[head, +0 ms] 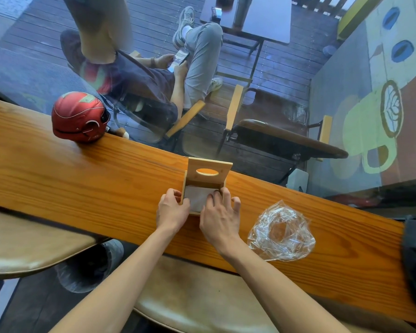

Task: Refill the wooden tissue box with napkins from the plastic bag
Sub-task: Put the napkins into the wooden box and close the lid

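Step in hand: I judge I am seating the stack of white paper napkins (198,198) flat inside the small pale wooden tissue box (203,186) with its hinged lid (209,170) stood up at the back
Left hand (172,211): clasps the box's left wall, thumb and fingers curled over the rim, so I use it as a brace
Right hand (220,216): lies open and flat, grasping nothing, fingertips (214,197) pressing on the napkins near the right wall
Where things lie: the box sits on the long orange-brown wooden counter (82,183) by the window; the crumpled clear plastic bag (282,233) lies near my right hand and looks empty
How I would do it well: press evenly, tuck corners below the rim, hold the box still, then lower the lid
Risk: a raised napkin edge could jam the lid
Nearby: the glossy red helmet (79,116) is well apart
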